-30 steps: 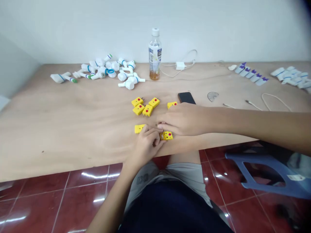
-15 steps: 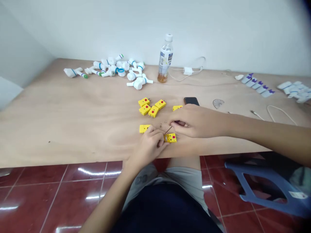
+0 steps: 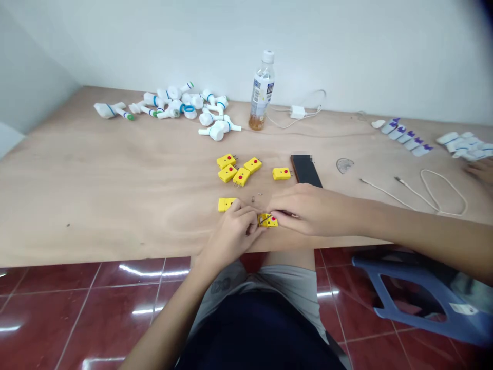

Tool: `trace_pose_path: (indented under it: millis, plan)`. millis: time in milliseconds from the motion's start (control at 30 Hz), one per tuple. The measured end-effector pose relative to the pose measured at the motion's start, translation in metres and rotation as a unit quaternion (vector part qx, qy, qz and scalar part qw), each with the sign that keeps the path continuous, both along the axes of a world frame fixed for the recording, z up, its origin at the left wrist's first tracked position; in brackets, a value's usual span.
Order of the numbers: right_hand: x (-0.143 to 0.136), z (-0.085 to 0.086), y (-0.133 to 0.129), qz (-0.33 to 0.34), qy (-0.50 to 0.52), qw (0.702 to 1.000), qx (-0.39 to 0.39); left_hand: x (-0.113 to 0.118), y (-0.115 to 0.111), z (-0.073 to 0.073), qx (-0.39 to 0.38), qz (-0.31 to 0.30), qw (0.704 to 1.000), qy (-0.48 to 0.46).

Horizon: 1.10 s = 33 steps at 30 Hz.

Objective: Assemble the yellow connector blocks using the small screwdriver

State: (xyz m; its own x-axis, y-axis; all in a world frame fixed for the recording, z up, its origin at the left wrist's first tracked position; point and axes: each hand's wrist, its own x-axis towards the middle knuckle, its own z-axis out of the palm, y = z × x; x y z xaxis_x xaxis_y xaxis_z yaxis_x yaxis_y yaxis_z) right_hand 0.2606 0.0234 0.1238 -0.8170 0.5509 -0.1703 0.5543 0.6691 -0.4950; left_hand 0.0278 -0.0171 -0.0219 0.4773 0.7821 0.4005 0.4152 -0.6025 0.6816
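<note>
A loose yellow plug [image 3: 226,204] is seen just left of the left hand [image 3: 233,234]. The yellow connector [image 3: 268,221] (near table [image 3: 96,205] edge, centre) is pinched between left-hand fingers and steadied. From the right, the right hand [image 3: 314,208] is closed on a thin tool [image 3: 265,219] laid against it. Farther away, four yellow plugs [image 3: 235,169] and a phone [image 3: 306,170] are located.
</note>
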Motion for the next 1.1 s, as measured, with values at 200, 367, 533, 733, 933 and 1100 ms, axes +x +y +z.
trace_pose_path:
  millis: [200,367,533,733,933,1100]
  plan:
    - [-0.0003,0.002,-0.0005,-0.008,-0.017,1.0,0.011,0.0013,0.0002,-0.0032,0.01,-0.002,1.0,-0.007]
    - [0.0007,0.0028,-0.0005,-0.002,-0.024,1.0,0.009,0.0019,-0.0011,-0.0024,0.008,-0.004,1.0,-0.008]
    - [-0.0008,0.0069,-0.0009,0.001,-0.026,0.999,0.019,0.0013,-0.0012,-0.0011,0.0,-0.01,1.0,-0.003]
    - [-0.0006,0.0021,-0.0025,0.01,-0.032,0.999,0.019,0.0008,-0.0012,-0.0011,-0.003,-0.01,1.0,-0.008]
    - [-0.0018,0.0089,-0.0027,-0.006,-0.034,0.999,0.019,0.0005,-0.0012,-0.0026,-0.003,-0.003,1.0,0.006]
    - [-0.0017,0.0076,-0.0006,-0.001,-0.034,0.999,0.022,0.0004,-0.0003,-0.0033,-0.001,-0.004,1.0,0.006]
